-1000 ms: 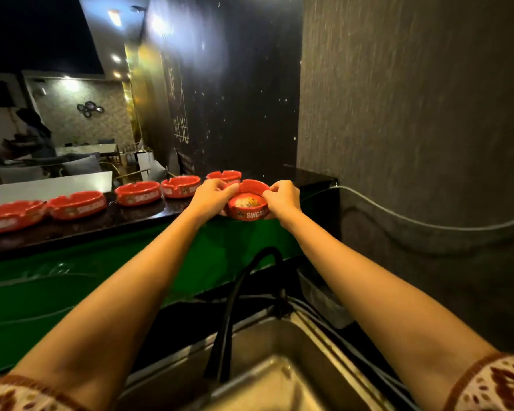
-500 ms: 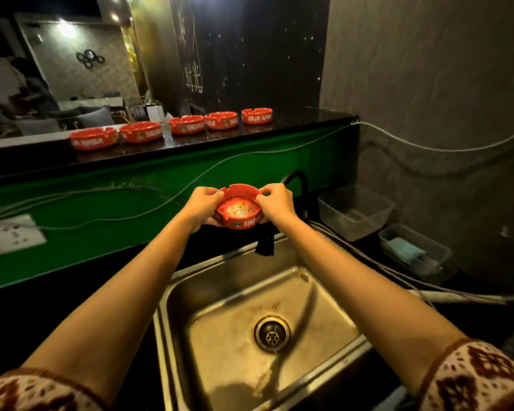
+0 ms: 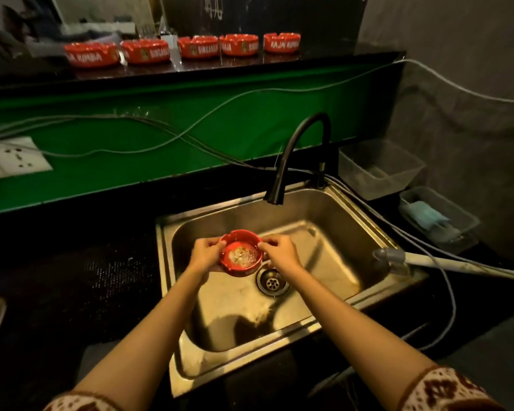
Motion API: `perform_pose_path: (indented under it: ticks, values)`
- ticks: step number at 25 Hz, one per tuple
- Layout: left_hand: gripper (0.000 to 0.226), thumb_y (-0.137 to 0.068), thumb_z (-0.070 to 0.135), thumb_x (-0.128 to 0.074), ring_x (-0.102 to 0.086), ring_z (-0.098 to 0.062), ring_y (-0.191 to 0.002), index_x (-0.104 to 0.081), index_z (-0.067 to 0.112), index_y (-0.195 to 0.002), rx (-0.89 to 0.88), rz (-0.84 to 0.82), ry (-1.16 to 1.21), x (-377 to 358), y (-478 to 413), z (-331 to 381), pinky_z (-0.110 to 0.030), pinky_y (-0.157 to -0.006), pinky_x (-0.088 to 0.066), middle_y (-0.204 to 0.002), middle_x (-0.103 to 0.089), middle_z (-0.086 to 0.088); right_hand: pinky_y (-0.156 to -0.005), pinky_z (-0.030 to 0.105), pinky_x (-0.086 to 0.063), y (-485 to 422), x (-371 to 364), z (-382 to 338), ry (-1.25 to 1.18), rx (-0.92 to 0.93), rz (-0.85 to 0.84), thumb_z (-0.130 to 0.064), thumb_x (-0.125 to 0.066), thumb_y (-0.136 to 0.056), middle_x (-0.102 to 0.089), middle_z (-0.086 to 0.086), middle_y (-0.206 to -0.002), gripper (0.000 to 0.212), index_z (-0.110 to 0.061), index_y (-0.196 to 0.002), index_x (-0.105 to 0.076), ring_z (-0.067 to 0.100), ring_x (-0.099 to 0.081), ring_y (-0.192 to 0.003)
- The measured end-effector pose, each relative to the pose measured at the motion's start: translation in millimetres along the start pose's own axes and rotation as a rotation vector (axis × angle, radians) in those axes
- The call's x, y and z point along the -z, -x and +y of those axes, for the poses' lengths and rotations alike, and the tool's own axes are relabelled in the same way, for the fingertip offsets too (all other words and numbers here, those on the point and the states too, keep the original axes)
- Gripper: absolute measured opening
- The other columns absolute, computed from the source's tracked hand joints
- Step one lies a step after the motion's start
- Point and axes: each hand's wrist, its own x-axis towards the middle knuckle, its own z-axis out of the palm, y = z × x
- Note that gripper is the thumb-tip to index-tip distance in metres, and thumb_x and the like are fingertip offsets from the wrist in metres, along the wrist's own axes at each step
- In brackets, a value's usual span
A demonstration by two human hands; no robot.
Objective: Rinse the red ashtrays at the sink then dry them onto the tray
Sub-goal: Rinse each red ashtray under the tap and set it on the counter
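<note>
I hold a red ashtray [image 3: 241, 254] with ash and residue inside, low over the steel sink [image 3: 333, 221], just left of the drain [image 3: 272, 282]. My left hand [image 3: 206, 254] grips its left rim and my right hand [image 3: 279, 253] pinches its right rim. The black curved faucet [image 3: 297, 155] arches over the sink's back edge; no water runs from it. Several more red ashtrays [image 3: 199, 47] stand in a row on the dark raised ledge at the back.
Cables run along the green panel [image 3: 131, 161], with a white wall socket [image 3: 12, 157] at left. Two clear plastic tubs [image 3: 380, 169] sit right of the faucet, one holding a blue cloth. A hose end [image 3: 392, 258] lies on the sink's right rim.
Both hands brought the ashtray down from the back ledge into the sink basin. My view tilted down to follow.
</note>
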Motion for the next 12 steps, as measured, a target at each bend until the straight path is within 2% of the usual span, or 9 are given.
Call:
perform_pose_path:
  ticks: [4, 8, 10, 12]
  values:
    - [0.028, -0.092, 0.01, -0.055, -0.064, -0.031, -0.087, -0.06, 0.004, -0.119, 0.089, 0.017, 0.061, -44, -7, 1, -0.031, -0.044, -0.056, -0.104, -0.063, -0.019, -0.043, 0.027, -0.05, -33, 30, 20, -0.105, -0.12, -0.063, -0.005, -0.061, -0.086, -0.064, 0.01, -0.081, 0.011, -0.006, -0.096, -0.066, 0.017, -0.058, -0.055]
    - [0.024, -0.09, 0.006, -0.055, -0.064, -0.029, -0.071, -0.06, -0.006, -0.11, 0.216, 0.064, 0.143, -77, -22, 2, -0.034, -0.045, -0.055, -0.087, -0.063, -0.019, -0.043, 0.023, -0.05, -73, 67, 19, -0.126, -0.17, -0.12, -0.009, -0.058, -0.09, -0.065, 0.008, -0.083, 0.01, -0.01, -0.097, -0.065, 0.018, -0.06, -0.056]
    - [0.021, -0.089, 0.005, -0.054, -0.062, -0.025, -0.067, -0.061, -0.004, -0.107, 0.233, 0.088, 0.168, -90, -27, 5, -0.03, -0.041, -0.053, -0.087, -0.063, -0.018, -0.05, 0.029, -0.052, -114, 89, 21, -0.065, -0.127, 0.034, -0.004, -0.054, -0.089, -0.066, 0.009, -0.09, 0.016, -0.013, -0.097, -0.065, 0.023, -0.063, -0.067]
    - [0.018, -0.089, 0.007, -0.057, -0.06, -0.024, -0.068, -0.062, -0.001, -0.104, 0.245, 0.116, 0.195, -98, -29, 7, -0.025, -0.038, -0.049, -0.09, -0.063, -0.018, -0.067, 0.037, -0.054, -154, 112, 13, -0.008, -0.066, 0.326, 0.002, -0.055, -0.084, -0.061, 0.009, -0.088, 0.023, -0.007, -0.104, -0.063, 0.024, -0.06, -0.076]
